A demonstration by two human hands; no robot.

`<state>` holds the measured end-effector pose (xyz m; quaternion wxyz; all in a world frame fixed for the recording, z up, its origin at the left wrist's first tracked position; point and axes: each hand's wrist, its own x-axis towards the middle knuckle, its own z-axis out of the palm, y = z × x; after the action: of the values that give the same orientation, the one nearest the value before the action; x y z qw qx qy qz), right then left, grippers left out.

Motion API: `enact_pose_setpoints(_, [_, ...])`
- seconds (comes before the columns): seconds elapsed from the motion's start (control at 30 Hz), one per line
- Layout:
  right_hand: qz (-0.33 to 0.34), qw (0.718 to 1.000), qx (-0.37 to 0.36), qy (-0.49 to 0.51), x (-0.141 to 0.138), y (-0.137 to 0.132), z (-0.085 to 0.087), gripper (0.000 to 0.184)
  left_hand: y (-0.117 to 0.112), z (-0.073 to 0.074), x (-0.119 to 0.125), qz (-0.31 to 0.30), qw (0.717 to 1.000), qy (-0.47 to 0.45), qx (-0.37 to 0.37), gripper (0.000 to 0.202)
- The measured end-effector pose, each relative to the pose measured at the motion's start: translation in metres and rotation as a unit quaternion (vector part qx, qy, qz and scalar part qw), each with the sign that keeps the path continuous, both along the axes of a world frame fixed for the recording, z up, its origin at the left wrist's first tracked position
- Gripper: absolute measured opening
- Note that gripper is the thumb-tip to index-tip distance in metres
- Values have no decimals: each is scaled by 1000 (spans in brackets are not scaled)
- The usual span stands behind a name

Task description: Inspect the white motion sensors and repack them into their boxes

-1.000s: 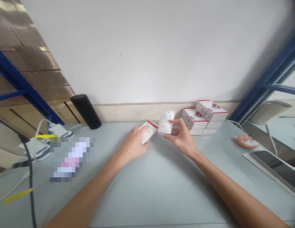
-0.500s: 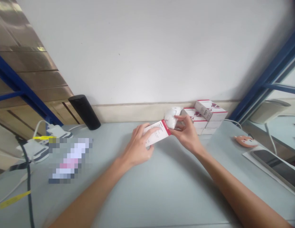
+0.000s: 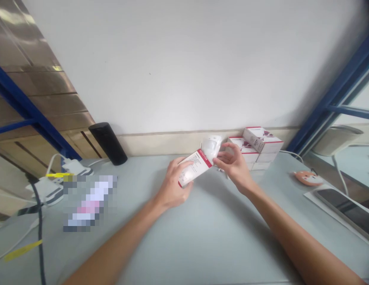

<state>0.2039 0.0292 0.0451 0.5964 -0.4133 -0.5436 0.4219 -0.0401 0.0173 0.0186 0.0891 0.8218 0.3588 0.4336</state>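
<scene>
**A:** What have we got in hand?

**B:** Our left hand (image 3: 174, 184) is closed around a white box (image 3: 194, 168) with a red band, fingers across its face, lifted off the table (image 3: 202, 233). The band reads "DETECTOR".

**A:** And the right?

**B:** The right hand (image 3: 234, 168) is curled, fingertips at the top end of the box, right by a white detector (image 3: 211, 145). That detector sits just behind the box. We can't tell whether those fingers really grip it.

**A:** How far along are we?

**B:** Box and detector are together between our hands, above the table's back edge. A stack of boxes (image 3: 255, 148) stands by the wall, just beyond the right hand, so more boxes lie untouched. Whether the held box is open, we can't tell.
</scene>
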Motion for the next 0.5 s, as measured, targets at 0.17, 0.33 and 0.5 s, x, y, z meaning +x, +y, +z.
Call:
enact_pose_setpoints(0.17, [22, 999, -26, -2, 4, -3, 7, 105, -2, -1, 1, 4, 999, 29, 45, 60])
enact_pose_setpoints(0.33, [47, 998, -38, -3, 5, -3, 7, 96, -1, -1, 2, -3, 999, 15, 46, 60])
enact_pose_setpoints(0.5, [52, 998, -19, 0, 7, 1, -1, 80, -1, -4, 4, 5, 999, -33, 3, 60])
